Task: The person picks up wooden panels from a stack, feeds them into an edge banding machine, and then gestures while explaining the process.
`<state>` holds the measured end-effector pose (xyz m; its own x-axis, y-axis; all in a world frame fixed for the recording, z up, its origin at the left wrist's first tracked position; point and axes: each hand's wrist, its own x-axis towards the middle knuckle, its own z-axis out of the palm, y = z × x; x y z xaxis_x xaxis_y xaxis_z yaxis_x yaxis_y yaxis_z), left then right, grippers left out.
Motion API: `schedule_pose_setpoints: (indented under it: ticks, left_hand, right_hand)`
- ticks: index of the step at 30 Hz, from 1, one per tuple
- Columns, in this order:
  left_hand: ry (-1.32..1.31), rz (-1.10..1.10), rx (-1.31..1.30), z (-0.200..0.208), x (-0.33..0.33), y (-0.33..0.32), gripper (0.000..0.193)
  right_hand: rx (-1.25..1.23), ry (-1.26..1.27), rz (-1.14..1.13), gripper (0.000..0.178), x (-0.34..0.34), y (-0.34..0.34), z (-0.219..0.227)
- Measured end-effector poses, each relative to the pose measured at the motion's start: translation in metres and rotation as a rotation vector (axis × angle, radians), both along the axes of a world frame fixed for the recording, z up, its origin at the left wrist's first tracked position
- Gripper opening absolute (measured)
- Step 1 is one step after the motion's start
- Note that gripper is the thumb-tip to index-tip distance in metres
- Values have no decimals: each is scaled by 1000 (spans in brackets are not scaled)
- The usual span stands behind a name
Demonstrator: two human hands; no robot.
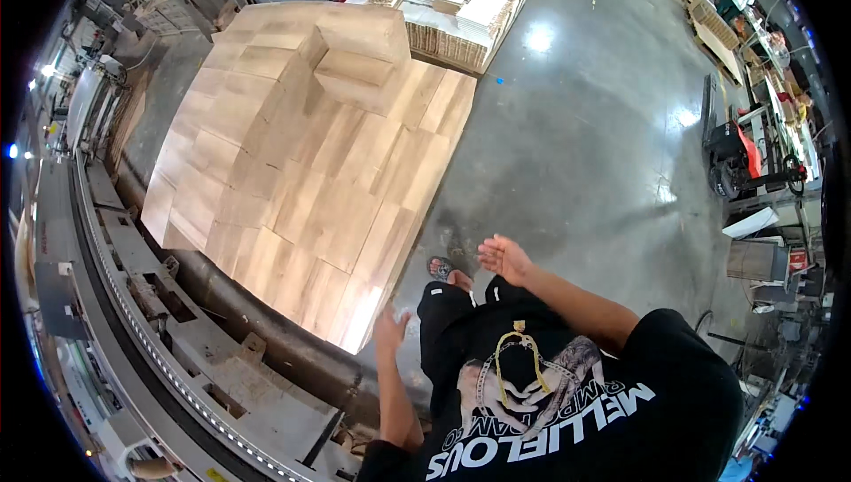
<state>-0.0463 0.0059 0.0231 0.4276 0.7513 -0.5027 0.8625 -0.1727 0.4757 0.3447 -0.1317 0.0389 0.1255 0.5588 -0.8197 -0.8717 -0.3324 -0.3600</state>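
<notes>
My left hand point(390, 329) hangs beside the near corner of a wide, low stack of wood-grain boards point(328, 216), with nothing in it and its thumb apart from the fingers. It looks slightly apart from the stack, though contact is hard to judge. My right hand point(503, 258) is held out in front of me over the floor, empty, its fingers loosely spread. The light brown boards are laid side by side in staggered rows. Higher stacks of the same boards point(362, 61) rise at the far end and along the left side.
A long grey machine point(204, 340) runs along my left, close to the boards. Behind them are white-topped stacks of panels point(461, 3). Smooth grey concrete floor point(576, 127) stretches to the right, towards a red and black wheeled machine point(740, 154) and cluttered shelving point(762, 260).
</notes>
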Motion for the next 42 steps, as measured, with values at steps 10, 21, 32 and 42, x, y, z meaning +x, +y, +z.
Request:
schedule_pose_setpoints:
  ticks: [10,21,32,42]
  left_hand:
    - [-629,208,-330,87,256,192,68]
    - [-358,445,-682,28,342,209,86]
    - [-381,656,-664,-21,387,244,84]
    - [-519,672,-428,-79,428,370,82]
  right_hand:
    - [93,7,-104,79,94,224,8]
    - [218,-59,-183,96,191,522,-133]
    - [101,-50,-129,107,171,605,-177]
    - [118,-240,-102,71,168,571,-197]
